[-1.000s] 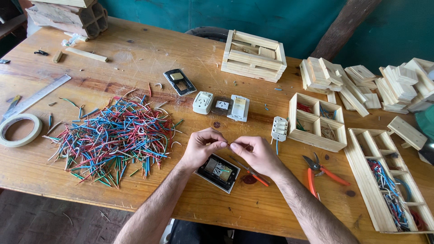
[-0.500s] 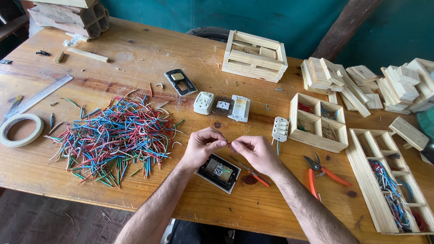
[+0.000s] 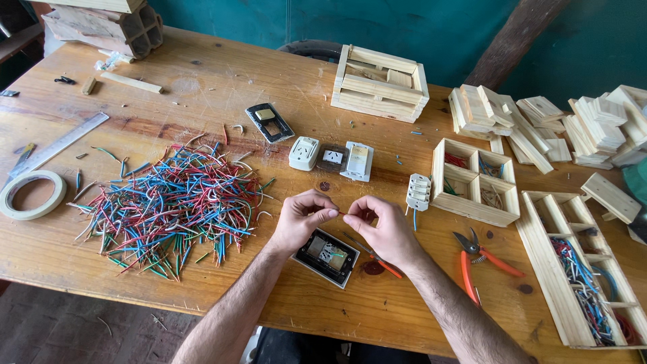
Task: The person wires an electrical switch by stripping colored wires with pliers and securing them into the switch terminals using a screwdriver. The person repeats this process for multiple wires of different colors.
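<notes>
Red wire (image 3: 345,214), a short thin piece, is being pinched between both hands just above the wooden counter (image 3: 202,74). It is being gripped at one end by the thumb and fingers (image 3: 322,214) of the left hand (image 3: 301,220), and at the other by the fingers of the right hand (image 3: 381,224); little of it is being left uncovered between them. A dark switch plate with a pale rim (image 3: 328,257) is lying directly below the hands. A heap of red, blue, green and white wire cuttings (image 3: 168,205) is spread to the left, near a tape roll (image 3: 30,195) and a steel ruler (image 3: 57,143). Three pale switch modules (image 3: 331,158) are lined up beyond the hands. Orange-handled pliers (image 3: 480,259) are lying to the right, beside a square wooden tray (image 3: 476,180) and a long wooden tray (image 3: 578,269), both holding sorted wires.
</notes>
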